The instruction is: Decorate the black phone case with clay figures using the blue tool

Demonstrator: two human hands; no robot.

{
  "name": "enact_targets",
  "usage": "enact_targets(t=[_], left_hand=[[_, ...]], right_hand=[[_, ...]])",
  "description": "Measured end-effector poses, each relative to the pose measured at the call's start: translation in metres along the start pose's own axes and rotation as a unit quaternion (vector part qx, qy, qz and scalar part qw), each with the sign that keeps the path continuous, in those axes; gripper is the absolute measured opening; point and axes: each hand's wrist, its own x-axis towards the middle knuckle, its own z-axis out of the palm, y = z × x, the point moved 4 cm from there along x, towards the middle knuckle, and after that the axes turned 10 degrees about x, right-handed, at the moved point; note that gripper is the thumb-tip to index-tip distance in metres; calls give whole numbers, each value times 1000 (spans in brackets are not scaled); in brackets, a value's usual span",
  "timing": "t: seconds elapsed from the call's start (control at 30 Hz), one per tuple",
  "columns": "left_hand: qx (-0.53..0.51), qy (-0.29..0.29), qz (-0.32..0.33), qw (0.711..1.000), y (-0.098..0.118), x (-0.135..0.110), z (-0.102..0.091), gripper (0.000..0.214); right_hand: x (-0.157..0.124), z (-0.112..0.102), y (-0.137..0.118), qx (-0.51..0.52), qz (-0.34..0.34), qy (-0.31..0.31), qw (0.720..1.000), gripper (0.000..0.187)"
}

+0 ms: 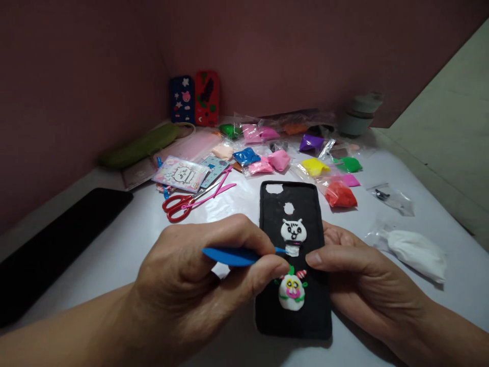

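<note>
My left hand (214, 270) is closed around a blue clay modelling tool (233, 256), pinched between thumb and fingers. The tool's thin tip touches a small white clay piece (292, 251) on a black phone case (294, 323). Directly above that piece sits a white clay animal face (294, 232) with black features. Lower on the case is a white clay figure (292, 298) with yellow, pink, green and red-striped parts. My right hand (359, 270) grips the case by its right edge, thumb on the front and fingers behind.
Behind the case lie red-handled scissors (178, 206), a pink tool (225, 188) and a cartoon card (181, 173). Several bagged coloured clays spread across the back, including a red one (341, 195). At right is a white clay bag (416, 252); a black mat (64, 244) lies left.
</note>
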Motion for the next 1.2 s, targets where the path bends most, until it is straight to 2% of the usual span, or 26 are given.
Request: enact_targets(t=[0.17, 0.33, 0.5, 0.77, 0.9, 1.1, 1.2], left_hand=[[-6, -20, -11, 1000, -3, -2, 2, 11], [-3, 1, -10, 1000, -1, -3, -2, 8], [-2, -10, -21, 1000, 1, 0, -2, 12], [21, 15, 0, 1000, 1, -2, -2, 9], [4, 6, -1, 1000, 1, -1, -1, 10], [4, 13, -52, 999, 3, 3, -3, 12], [-5, 21, -27, 999, 4, 4, -4, 12]], right_hand=[[2, 0, -1, 3, -5, -6, 1000, 30], [0, 2, -1, 0, -3, -9, 1000, 31], [0, 3, -1, 1, -5, -3, 1000, 31], [0, 2, 0, 6, -5, -7, 1000, 31], [1, 2, -1, 4, -8, 1, 1000, 32], [-1, 3, -1, 15, 3, -9, 1000, 35], [0, 2, -1, 5, -9, 7, 1000, 35]])
